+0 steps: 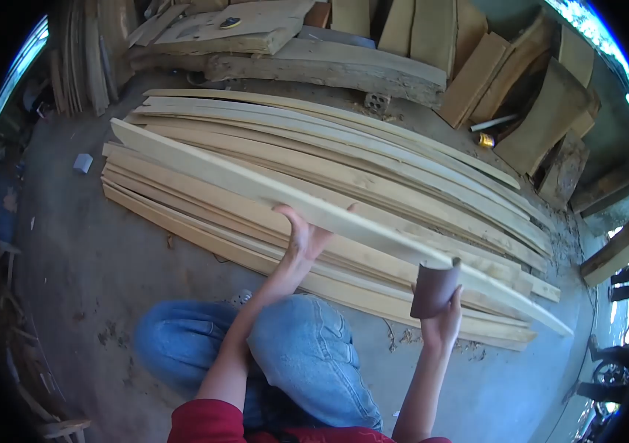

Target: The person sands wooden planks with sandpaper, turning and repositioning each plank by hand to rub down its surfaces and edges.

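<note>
A long, narrow wooden board (218, 171) slants across the view, raised above other boards and tilted down to the right. My left hand (305, 238) grips it from below near its middle, thumb on the near side and fingers partly hidden behind. In my right hand (444, 322) is a curled brown sheet of sandpaper (432, 292), its upper edge at the board's right half. The fingers of that hand are mostly covered by the sheet, with the thumb along its right side.
Several boards (373, 177) lie side by side on the concrete floor (86, 273) under the raised one. Thick slabs (329, 68) are stacked behind, and rough planks (547, 111) lean at the right. A small white block (83, 163) sits at left. My bent knees (303, 340) are close below.
</note>
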